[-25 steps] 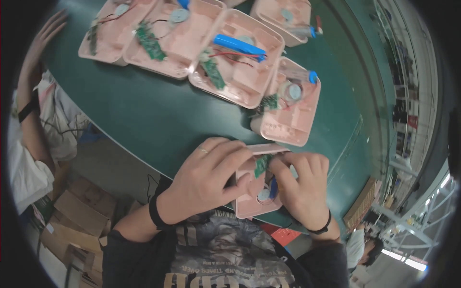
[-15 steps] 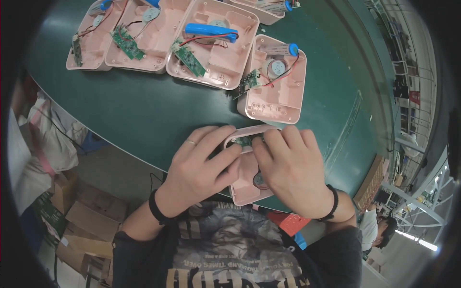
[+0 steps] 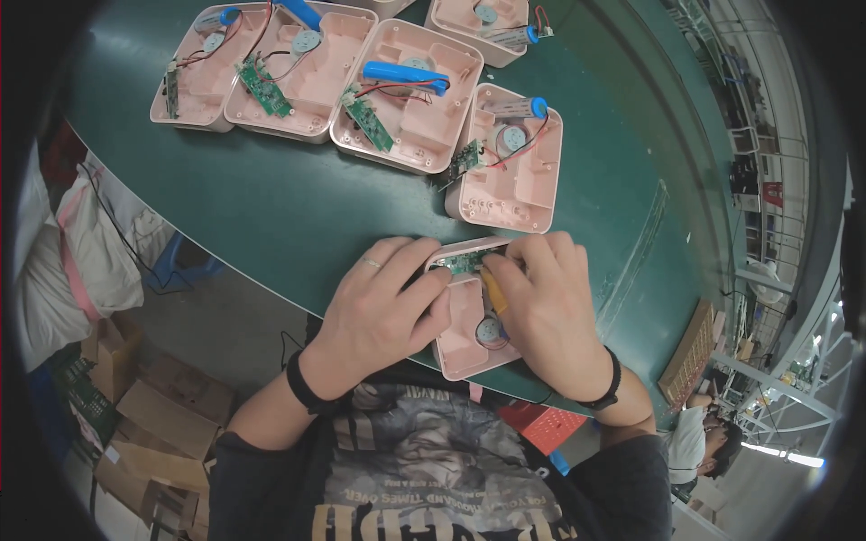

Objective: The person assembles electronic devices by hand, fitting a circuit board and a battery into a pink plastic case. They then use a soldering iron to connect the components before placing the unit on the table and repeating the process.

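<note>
A pink plastic housing sits at the table's near edge, its open side up. My left hand is closed on its left wall, fingers bent over the rim. Inside, at the far wall, stands a green circuit board. My right hand has its fingers bent over the right side, with fingertips pinched at the board's right end. Below that thumb shows a yellow piece, mostly hidden, whose kind I cannot tell. Partly covered by the same hand is a round metal disc part with thin wires.
Beyond my hands stands another pink housing with a board, a round part and a blue battery. Several similar housings line the far left of the green table. Cardboard boxes lie on the floor; a person is at right.
The right hand has shifted slightly, baring more of the circuit board, the round part and the yellow piece. My left hand keeps its hold on the housing. The whole view has shifted a little.
</note>
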The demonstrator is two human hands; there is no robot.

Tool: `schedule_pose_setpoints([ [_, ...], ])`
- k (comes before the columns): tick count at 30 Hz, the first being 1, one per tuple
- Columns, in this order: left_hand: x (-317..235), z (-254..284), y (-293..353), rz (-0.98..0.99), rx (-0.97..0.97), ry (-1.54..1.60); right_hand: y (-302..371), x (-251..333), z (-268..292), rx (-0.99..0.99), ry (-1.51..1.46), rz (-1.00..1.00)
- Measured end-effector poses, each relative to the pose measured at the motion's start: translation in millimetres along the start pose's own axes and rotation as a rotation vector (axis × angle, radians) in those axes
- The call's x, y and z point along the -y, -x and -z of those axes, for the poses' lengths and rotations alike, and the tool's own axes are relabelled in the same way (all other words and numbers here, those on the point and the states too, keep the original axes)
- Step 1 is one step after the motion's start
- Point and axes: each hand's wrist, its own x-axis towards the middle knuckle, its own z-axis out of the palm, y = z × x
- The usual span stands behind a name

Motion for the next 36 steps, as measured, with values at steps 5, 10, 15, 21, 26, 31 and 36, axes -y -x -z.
schedule_pose_setpoints([
  [5, -0.4, 1.5, -2.5, -0.006, 0.015, 0.006, 0.2, 4.5, 0.9, 0.052, 0.048, 0.008],
  [10, -0.2, 4.0, -2.1, 0.003, 0.025, 0.014, 0.7, 3.0, -2.0, 0.015, 0.054, 0.051],
  [15, -1.8, 3.6, -2.5, 0.002, 0.03, 0.007, 1.5, 2.3, -2.6, -0.028, 0.031, 0.066],
  [21, -0.8, 1.2, -2.9, 0.002, 0.019, 0.018, -0.1, 1.6, -6.9, -0.007, -0.04, 0.008],
  [26, -4.4, 3.2, -3.8, 0.011, 0.017, 0.013, 18.5, -13.3, -2.3, -0.174, -0.403, -0.019],
  [31, -2.3, 4.5, -6.6, -0.008, 0.028, 0.05, 39.7, -48.4, -1.1, -0.254, -0.65, -0.354],
  [36, -0.7, 4.9, -3.5, -0.04, 0.063, 0.016, 40.7, -40.0, -10.8, -0.214, -0.691, -0.191],
])
